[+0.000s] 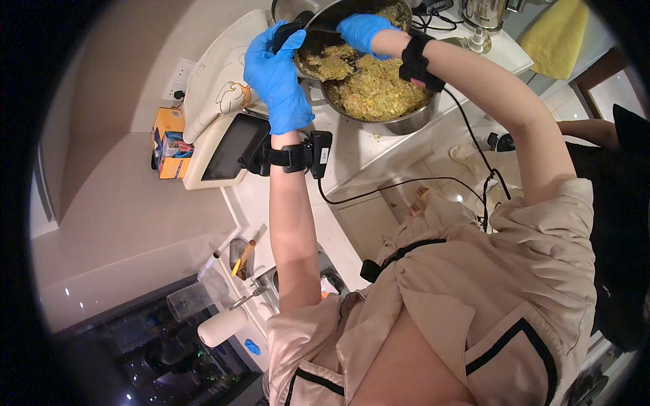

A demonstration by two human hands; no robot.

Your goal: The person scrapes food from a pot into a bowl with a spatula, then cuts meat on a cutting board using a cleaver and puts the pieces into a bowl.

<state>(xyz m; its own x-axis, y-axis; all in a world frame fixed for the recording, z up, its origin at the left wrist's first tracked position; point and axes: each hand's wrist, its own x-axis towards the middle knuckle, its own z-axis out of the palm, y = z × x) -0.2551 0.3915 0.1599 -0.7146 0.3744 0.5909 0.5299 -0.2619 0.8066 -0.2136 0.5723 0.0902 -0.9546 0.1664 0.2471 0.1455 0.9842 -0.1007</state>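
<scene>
My left hand [279, 76], in a blue disposable glove, grips a black handle [288, 35] at the side of a dark-lined pan [325, 30]. The pan is tilted over a stainless steel pot [406, 124]. A yellowish chopped food mixture [383, 91] heaps in the pot, and more of it [332, 61] lies at the pan's low edge. My right hand [368, 33], gloved the same way, reaches over the pan just above the mixture. Its fingertips are hidden, so whether it holds a tool cannot be seen.
Left of the pot stands a cream appliance [223, 152] with a dark panel, beside an orange box [172, 144]. A metal kettle [482, 12] and a yellow cloth [556, 38] are at the upper right. Cables [401, 180] hang from my wrist straps. Another person [609, 228] stands at right.
</scene>
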